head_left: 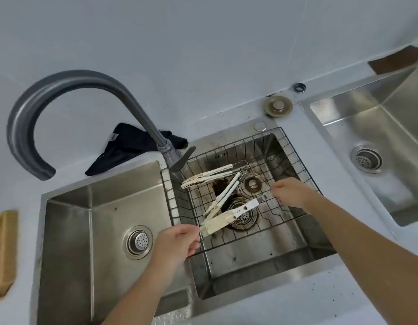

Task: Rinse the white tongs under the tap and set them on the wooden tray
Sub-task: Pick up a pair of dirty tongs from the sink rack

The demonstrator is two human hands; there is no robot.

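Near the viewer, the left hand [177, 242] pinches the soiled tip of one pair of white tongs [229, 214] at the wire basket's [170, 198] front-left rim, while the right hand [291, 191], fingers loosely spread and holding nothing, hovers over the basket's right side. Two further pairs of tongs [212, 175] lie deeper in the basket, over the stained middle sink [255, 273]. The tap [86, 90] arcs leftward beyond; its spout ends over the counter, outside either basin. The wooden tray [4, 252] sits far left. Risk: a fingertip pinch on a greasy blade may slip, dropping the tongs back.
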